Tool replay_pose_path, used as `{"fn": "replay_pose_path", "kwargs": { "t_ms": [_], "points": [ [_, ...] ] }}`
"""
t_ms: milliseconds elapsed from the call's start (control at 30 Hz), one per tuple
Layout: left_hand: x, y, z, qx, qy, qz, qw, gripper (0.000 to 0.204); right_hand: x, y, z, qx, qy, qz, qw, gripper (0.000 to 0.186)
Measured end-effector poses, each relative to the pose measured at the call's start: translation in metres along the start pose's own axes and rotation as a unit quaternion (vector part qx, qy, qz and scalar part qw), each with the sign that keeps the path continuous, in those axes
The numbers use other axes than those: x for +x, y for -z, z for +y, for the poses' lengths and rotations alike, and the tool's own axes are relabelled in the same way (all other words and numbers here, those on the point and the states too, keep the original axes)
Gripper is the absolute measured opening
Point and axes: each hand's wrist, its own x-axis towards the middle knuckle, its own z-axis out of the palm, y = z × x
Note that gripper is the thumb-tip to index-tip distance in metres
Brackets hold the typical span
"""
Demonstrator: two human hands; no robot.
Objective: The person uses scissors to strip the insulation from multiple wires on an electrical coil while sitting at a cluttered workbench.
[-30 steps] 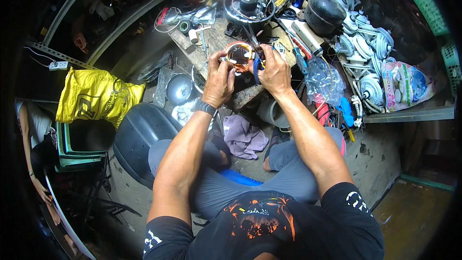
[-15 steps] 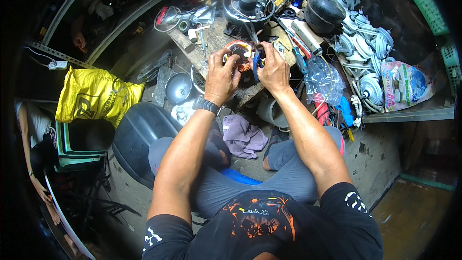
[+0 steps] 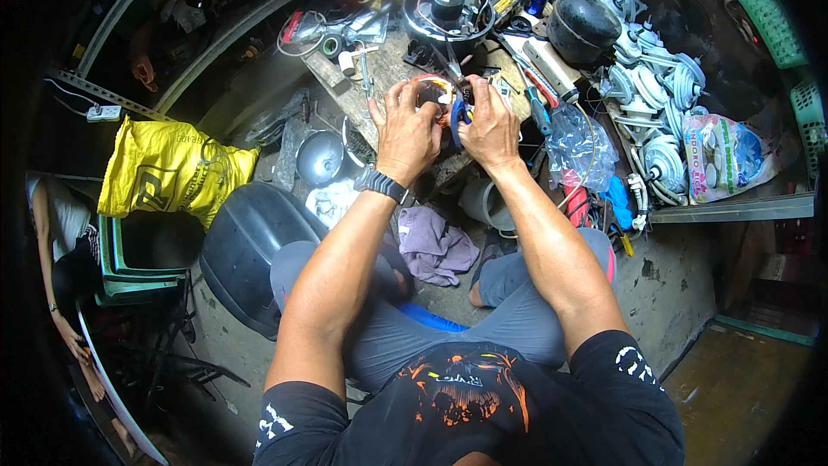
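Observation:
My left hand point(image 3: 405, 134) grips a ring-shaped copper winding point(image 3: 431, 86) above the front of the wooden bench point(image 3: 386, 66), its fingers bent over the ring and covering much of it. My right hand point(image 3: 490, 129) is closed around blue-handled scissors point(image 3: 459, 116) against the winding's right side, blades pointing up and away from me. A metal motor assembly point(image 3: 447, 9) stands just behind them. Whether the blades touch any wire is too small to tell.
Pulleys or similar white parts point(image 3: 651, 82) crowd the right shelf, near a black dome point(image 3: 583, 24) and plastic bag point(image 3: 576, 142). A yellow sack point(image 3: 168, 164), black seat point(image 3: 250, 255), metal bowl point(image 3: 319, 158) and purple cloth point(image 3: 435, 246) lie lower. Another person's arm point(image 3: 47, 267) shows far left.
My left hand has shifted right and up over the winding, so its fingers now hide more of the ring. My right hand with the scissors has barely moved.

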Motion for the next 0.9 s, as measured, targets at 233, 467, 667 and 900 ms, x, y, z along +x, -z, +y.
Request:
{"fn": "replay_pose_path", "kwargs": {
  "t_ms": [233, 467, 667, 900],
  "points": [
    [-0.003, -0.004, -0.021, -0.108, -0.011, -0.005, 0.994, 0.013, 0.002, 0.013, -0.001, 0.081, -0.042, -0.032, 0.995, 0.052],
    [-0.001, 0.001, -0.032, -0.142, -0.061, -0.019, 0.988, 0.023, 0.001, 0.004, 0.020, 0.073, -0.044, -0.002, 0.996, 0.055],
    [0.001, 0.011, -0.048, -0.217, -0.080, -0.050, 0.972, 0.030, -0.015, 0.041, 0.016, 0.304, -0.304, -0.175, 0.886, 0.059],
    [0.002, 0.013, -0.049, -0.224, -0.067, -0.058, 0.970, 0.038, -0.062, 0.089, -0.023, 0.551, -0.426, -0.387, 0.604, 0.052]
  ]
}}
